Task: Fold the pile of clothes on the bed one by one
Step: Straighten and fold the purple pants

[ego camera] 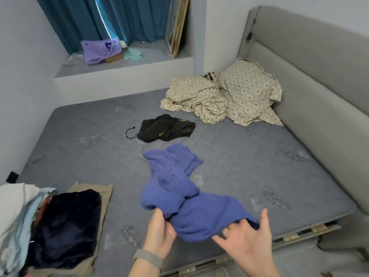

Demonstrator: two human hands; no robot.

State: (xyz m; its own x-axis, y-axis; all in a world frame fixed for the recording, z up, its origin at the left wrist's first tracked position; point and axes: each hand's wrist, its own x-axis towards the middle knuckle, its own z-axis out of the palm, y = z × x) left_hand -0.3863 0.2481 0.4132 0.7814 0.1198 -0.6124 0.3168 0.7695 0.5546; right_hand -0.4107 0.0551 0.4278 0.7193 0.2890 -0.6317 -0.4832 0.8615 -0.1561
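Note:
A crumpled blue knit garment [179, 194] lies across the near middle of the grey mattress [249, 166]. My left hand [160, 229] grips its near left edge, thumb on top. At the near right edge, my right hand [248, 239] has spread fingers, and some of them hook the cloth. A black garment with a drawstring [166, 127] lies crumpled farther back. Folded dark navy [67, 226] and beige [105, 196] pieces sit stacked at the near left.
A white and pale blue heap of clothes [16, 212] sits at the far left edge. A patterned beige sheet and pillow [229, 94] are bunched at the grey headboard [319, 76]. On the window ledge lies a purple bag [99, 49].

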